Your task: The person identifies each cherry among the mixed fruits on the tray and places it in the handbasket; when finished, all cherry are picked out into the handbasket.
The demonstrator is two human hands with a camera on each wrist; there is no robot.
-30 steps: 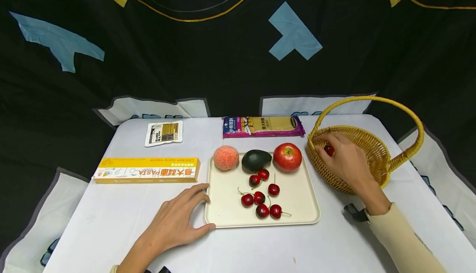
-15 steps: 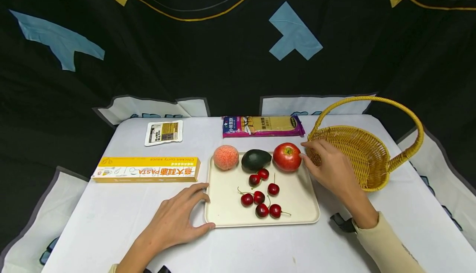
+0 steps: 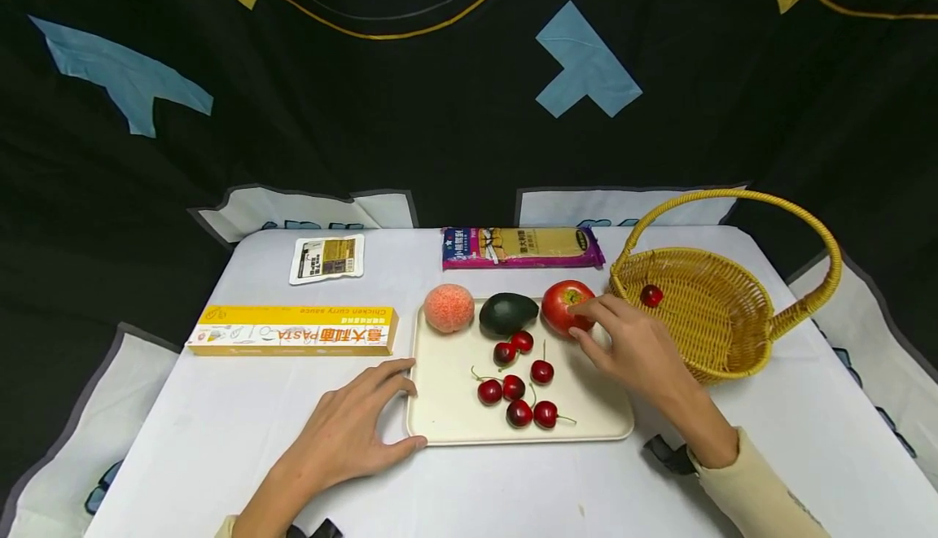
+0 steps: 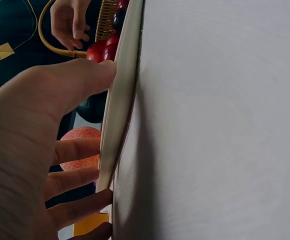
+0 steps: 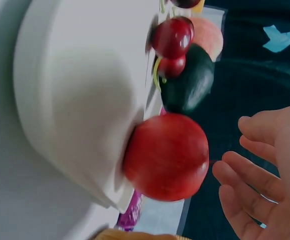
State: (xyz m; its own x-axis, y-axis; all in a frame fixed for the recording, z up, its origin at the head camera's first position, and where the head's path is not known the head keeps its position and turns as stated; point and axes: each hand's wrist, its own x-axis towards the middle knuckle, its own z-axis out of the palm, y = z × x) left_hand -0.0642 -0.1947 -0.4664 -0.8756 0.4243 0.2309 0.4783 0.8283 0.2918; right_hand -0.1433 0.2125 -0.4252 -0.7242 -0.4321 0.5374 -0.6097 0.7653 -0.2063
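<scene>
My left hand rests at the left end of the cream tray. Its spread fingertips touch the rim, and the left wrist view shows the thumb against the rim too. Over the tray's right side my right hand hovers by the red apple, fingers loosely bent; the right wrist view has a gap between them and the apple. A dark green avocado and a pinkish peach lie along the back of the tray. Several dark red cherries are scattered in front of them.
Right of the tray stands a wicker basket with a tall arched handle, one cherry inside. A purple pasta packet lies behind the tray. A yellow pasta box and a small white sachet are on the left.
My right hand has come out of the basket and moved left over the tray beside the apple. The cherry it was at now lies in the basket. My left hand stays put.
</scene>
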